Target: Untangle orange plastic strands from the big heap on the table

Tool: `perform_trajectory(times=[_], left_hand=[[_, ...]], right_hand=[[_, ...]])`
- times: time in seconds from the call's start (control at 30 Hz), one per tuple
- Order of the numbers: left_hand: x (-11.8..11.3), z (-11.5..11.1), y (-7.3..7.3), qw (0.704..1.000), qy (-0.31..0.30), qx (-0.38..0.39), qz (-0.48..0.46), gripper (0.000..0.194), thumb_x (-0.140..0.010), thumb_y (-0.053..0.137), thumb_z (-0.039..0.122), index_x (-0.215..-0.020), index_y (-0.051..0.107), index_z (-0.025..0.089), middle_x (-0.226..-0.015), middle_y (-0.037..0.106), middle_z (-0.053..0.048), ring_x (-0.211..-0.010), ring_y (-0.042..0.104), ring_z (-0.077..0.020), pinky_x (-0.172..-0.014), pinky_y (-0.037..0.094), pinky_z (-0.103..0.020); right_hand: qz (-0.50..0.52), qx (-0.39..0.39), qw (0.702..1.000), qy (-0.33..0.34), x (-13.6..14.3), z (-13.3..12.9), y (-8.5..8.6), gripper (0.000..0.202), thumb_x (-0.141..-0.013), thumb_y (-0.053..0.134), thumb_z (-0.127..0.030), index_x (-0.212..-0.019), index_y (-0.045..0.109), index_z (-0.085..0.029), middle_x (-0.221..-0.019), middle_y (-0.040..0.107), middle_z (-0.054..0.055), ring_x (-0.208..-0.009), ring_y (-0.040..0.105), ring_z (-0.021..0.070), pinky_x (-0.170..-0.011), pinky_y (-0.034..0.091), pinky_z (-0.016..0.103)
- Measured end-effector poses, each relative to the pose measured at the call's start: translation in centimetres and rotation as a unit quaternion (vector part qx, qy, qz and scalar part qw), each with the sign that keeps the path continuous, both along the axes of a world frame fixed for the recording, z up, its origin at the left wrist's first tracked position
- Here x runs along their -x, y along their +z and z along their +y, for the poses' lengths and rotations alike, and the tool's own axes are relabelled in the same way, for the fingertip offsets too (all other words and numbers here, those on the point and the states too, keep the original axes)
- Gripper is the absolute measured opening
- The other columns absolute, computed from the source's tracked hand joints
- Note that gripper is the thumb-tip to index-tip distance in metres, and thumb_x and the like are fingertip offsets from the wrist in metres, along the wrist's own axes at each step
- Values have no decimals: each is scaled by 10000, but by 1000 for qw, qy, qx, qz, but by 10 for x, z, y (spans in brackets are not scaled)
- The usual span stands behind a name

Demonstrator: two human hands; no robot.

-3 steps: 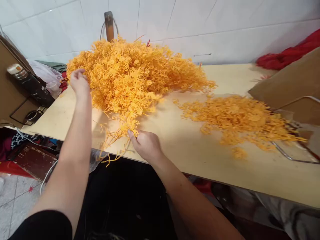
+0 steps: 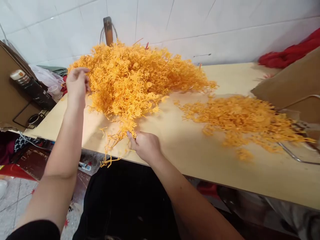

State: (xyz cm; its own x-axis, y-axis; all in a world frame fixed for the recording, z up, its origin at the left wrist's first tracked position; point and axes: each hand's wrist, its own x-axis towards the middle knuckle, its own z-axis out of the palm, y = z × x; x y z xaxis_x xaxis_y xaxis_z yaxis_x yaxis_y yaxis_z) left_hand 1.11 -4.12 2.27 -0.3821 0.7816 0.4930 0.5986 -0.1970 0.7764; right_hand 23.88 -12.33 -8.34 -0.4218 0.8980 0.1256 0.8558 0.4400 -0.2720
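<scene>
Step in hand, as I read it: pulling a bunch of orange plastic sprigs free from the big pile (image 2: 135, 76), which sits on the left half of the table (image 2: 190, 150) against the tiled wall (image 2: 200, 23). Left hand (image 2: 76, 83) is raised at the pile's upper-left edge, fingers curled together and pinching a few strands there. Right hand (image 2: 145, 145) is low at the table's near edge, thumb and fingers closed on the trailing tail of sprigs (image 2: 120, 136) that hangs out of the pile's bottom; a few loose strands (image 2: 108, 161) dangle over the edge just left of it. The tail is still tangled into the main mass, so the next move probably needs the two hands to draw apart, one holding the bulk back while the other tugs the bunch clear, slowly enough not to drag the whole heap off the table. Counts: two orange heaps, the big pile and a flatter smaller pile (image 2: 237, 120) to the right, well apart from both hands and lying partly over a wire frame (image 2: 292, 155). Individual sprigs are too many and too tangled to count. Two hands, both the person's own. One cardboard piece (image 2: 290, 83) on the right, one red bundle (image 2: 290, 53) behind it, one wooden post (image 2: 108, 30) behind the big pile, one dark bottle (image 2: 31, 88) on the left in a cardboard box (image 2: 10, 93).
</scene>
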Motion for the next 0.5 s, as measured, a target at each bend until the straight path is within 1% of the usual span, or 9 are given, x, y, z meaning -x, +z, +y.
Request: perform_trajectory(times=[0.03,0.07,0.13,0.17,0.2,0.23,0.3,0.4,0.5], left_hand=[[-15,-18,0,997,-45,35,55,377,-863,312,501,-917,479,167,-645,443,24,-543,357,-43,-563,339,-207],[-34,-35,-3,986,-88,65,129,405,-831,353,538,-877,500,164,-662,478,11,-577,402,-62,-576,353,-221],[-71,-65,-16,939,-161,136,273,437,-751,453,587,-839,528,166,-729,544,-20,-668,480,-114,-616,377,-255],[-86,-74,-24,914,-172,160,332,456,-712,492,600,-842,534,165,-777,567,-38,-714,503,-143,-634,384,-273],[-98,-80,-31,894,-167,182,375,477,-691,512,605,-856,535,158,-816,580,-59,-744,518,-169,-638,386,-287],[-105,-83,-37,878,-160,197,405,466,-699,511,589,-866,534,154,-844,589,-75,-763,529,-186,-639,386,-296],[-110,-80,-46,867,-134,212,431,373,-777,446,509,-857,536,156,-849,601,-84,-764,545,-196,-630,381,-299],[-106,-68,-53,876,-101,216,419,306,-867,318,367,-782,540,173,-776,608,-61,-728,559,-180,-619,371,-290],[-101,-53,-59,896,-81,201,389,298,-881,307,322,-742,524,173,-719,592,-50,-703,558,-173,-619,369,-289]], right_hand=[[-6,1,1000,-1,1,0,0,500,-899,237,-415,-801,663,-172,-689,673,83,-610,607,171,-505,276,260],[-13,2,1000,-4,2,0,1,483,-894,251,-411,-817,662,-170,-685,671,85,-602,604,172,-503,281,259],[-25,10,1000,-12,3,0,1,439,-880,290,-387,-840,664,-162,-692,670,94,-606,602,176,-511,300,256],[-31,16,999,-15,3,0,1,414,-870,313,-372,-842,667,-159,-703,670,98,-615,604,178,-518,310,255],[-36,21,999,-15,3,0,1,387,-859,335,-353,-840,669,-157,-717,672,101,-624,606,180,-524,318,255],[-39,23,999,-14,3,-1,1,363,-849,352,-333,-836,669,-156,-726,674,101,-630,608,181,-527,320,255],[-36,14,999,-11,3,-1,1,346,-845,353,-316,-834,661,-159,-721,675,96,-625,608,180,-522,310,255],[-12,-6,1000,-10,2,-1,1,380,-874,303,-344,-845,639,-169,-694,672,79,-599,603,169,-503,277,257],[7,-13,1000,-5,2,-1,1,402,-889,270,-357,-811,626,-186,-687,672,60,-588,601,163,-496,253,263]])
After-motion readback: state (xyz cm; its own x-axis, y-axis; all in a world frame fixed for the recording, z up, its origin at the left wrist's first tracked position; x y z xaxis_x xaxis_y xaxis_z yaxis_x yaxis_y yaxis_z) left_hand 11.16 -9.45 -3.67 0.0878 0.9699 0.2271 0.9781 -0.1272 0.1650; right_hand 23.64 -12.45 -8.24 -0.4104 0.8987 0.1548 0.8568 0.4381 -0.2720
